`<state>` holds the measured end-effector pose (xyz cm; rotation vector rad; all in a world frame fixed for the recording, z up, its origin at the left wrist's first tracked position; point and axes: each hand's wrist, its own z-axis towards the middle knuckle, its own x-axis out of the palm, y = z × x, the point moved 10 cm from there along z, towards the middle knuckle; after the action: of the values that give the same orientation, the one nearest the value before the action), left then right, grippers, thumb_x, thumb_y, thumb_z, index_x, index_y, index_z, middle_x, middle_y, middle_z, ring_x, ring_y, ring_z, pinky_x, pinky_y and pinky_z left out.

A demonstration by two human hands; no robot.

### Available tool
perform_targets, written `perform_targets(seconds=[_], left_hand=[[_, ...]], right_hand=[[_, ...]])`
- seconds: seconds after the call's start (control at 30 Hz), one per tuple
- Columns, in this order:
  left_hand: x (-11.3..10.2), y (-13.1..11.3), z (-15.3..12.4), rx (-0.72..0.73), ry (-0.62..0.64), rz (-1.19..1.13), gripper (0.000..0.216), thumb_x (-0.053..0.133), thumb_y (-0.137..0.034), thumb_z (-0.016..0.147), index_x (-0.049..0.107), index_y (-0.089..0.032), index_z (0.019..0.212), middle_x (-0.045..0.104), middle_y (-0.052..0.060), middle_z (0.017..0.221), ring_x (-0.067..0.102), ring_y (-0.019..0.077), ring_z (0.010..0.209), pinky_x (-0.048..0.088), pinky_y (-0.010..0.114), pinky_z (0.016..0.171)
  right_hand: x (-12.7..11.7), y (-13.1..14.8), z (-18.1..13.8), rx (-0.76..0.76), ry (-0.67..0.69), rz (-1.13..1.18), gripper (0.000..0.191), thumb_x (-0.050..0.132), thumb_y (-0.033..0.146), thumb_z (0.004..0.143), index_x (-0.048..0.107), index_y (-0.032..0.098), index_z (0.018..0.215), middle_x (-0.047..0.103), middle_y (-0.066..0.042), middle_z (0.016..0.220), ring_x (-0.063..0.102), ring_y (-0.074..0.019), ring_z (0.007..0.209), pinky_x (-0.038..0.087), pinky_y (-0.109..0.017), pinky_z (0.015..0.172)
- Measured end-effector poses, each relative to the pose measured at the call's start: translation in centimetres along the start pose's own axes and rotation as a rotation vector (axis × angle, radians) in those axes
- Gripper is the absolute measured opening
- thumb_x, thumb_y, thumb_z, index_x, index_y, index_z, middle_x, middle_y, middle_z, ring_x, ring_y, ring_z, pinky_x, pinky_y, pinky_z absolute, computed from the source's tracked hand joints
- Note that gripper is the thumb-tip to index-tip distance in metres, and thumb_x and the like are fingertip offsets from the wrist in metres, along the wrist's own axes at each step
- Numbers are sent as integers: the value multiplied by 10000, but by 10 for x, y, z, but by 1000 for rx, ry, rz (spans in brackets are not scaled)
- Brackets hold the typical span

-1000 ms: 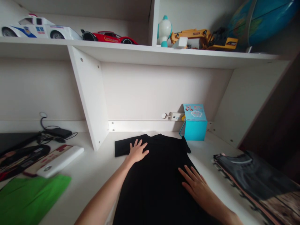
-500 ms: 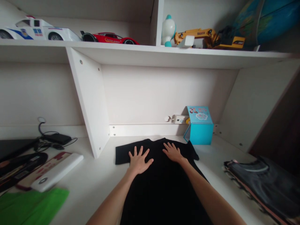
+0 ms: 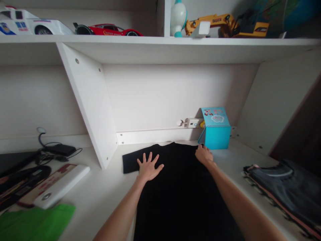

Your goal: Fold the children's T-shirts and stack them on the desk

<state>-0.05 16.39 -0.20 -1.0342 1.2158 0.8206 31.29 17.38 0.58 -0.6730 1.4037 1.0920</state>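
Note:
A black T-shirt (image 3: pixel 180 187) lies flat on the white desk (image 3: pixel 100 187), its collar toward the back wall. My left hand (image 3: pixel 148 166) rests flat on the shirt near its left shoulder, fingers spread. Over at the shirt's right shoulder, my right hand (image 3: pixel 204 155) touches the sleeve with fingers curled, right beside a blue box (image 3: pixel 215 129). I cannot make out whether those fingers pinch the cloth.
A stack of folded dark clothes (image 3: pixel 283 187) lies at the right. At the left sit a green sheet (image 3: pixel 35 224), a white flat device (image 3: pixel 60 184) and cables (image 3: pixel 55 149). A slanted white divider (image 3: pixel 87 103) stands behind. Toy cars (image 3: pixel 105 30) and an excavator (image 3: pixel 225 25) are on the shelf above.
My right hand slid from the shirt's lower right up to the collar, then right to the sleeve by the blue box. My left hand stayed put.

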Motion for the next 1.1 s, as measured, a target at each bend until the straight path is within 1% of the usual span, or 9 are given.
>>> perform_targets(seconds=[0.1, 0.17, 0.3, 0.5, 0.67, 0.73, 0.87, 0.93, 1.1], left_hand=[[0, -1, -1, 1, -5, 3, 739, 92, -756, 735, 175, -390, 1371, 118, 20, 1474, 1, 416, 1303, 48, 689, 939], [-1, -2, -1, 2, -3, 7, 738, 87, -753, 737, 172, -388, 1373, 120, 20, 1474, 3, 416, 1304, 52, 687, 940], [-1, -1, -3, -4, 2, 23, 732, 76, -747, 742, 159, -389, 1375, 111, 11, 1476, 4, 411, 1306, 62, 677, 948], [0, -1, -4, -3, 5, 21, 729, 67, -741, 747, 156, -386, 1377, 114, 10, 1475, 15, 402, 1309, 69, 667, 956], [-1, -3, -7, -10, 28, 17, 723, 70, -729, 756, 143, -374, 1383, 91, 3, 1478, -8, 401, 1309, 53, 659, 965], [-2, -3, -8, -13, 38, 7, 723, 81, -725, 760, 141, -367, 1385, 86, 1, 1479, -18, 402, 1308, 45, 656, 968], [-3, -4, -9, -12, 43, -9, 726, 90, -727, 758, 143, -366, 1385, 84, -5, 1478, -26, 402, 1308, 31, 656, 969], [-2, -3, -8, -12, 33, -6, 730, 92, -731, 754, 147, -367, 1384, 86, -3, 1478, -26, 403, 1308, 30, 659, 966], [-1, -1, -6, -17, -2, -4, 740, 106, -736, 749, 153, -361, 1385, 106, 16, 1475, -14, 408, 1306, 38, 665, 960]], right_hand=[[-5, -44, 5, 126, 6, 8, 358, 408, 337, 863, 526, 77, 1079, 557, -173, 1071, 533, -246, 992, 435, -400, 768], [-4, -49, 7, 83, 8, 36, 301, 495, 358, 816, 561, 114, 981, 593, -98, 973, 566, -189, 874, 447, -349, 727], [-8, -20, 10, -123, -51, 127, 178, 506, 197, 735, 575, 136, 886, 613, -60, 849, 559, -154, 771, 413, -259, 677], [-34, 10, 4, -281, -116, 229, 321, 522, 145, 653, 533, 220, 965, 603, 16, 845, 551, -113, 729, 402, -197, 664], [-78, -30, -13, -10, -340, 160, 494, 418, 228, 769, 339, 49, 1223, 450, -244, 1117, 456, -324, 1026, 380, -424, 779], [-82, -24, -25, 3, -379, 116, 508, 342, 257, 822, 280, 20, 1267, 323, -299, 1230, 353, -381, 1126, 333, -491, 829], [-39, 44, -43, -291, -190, 44, 402, 334, 326, 866, 419, 222, 1245, 380, -99, 1315, 334, -260, 1197, 276, -387, 967], [-6, 69, -51, -371, -65, 9, 418, 358, 448, 854, 437, 317, 1243, 371, -20, 1352, 291, -268, 1242, 247, -434, 991], [42, 75, -56, -321, 85, -48, 583, 259, 621, 828, 224, 380, 1358, 230, -24, 1442, 145, -344, 1303, 187, -576, 971]])
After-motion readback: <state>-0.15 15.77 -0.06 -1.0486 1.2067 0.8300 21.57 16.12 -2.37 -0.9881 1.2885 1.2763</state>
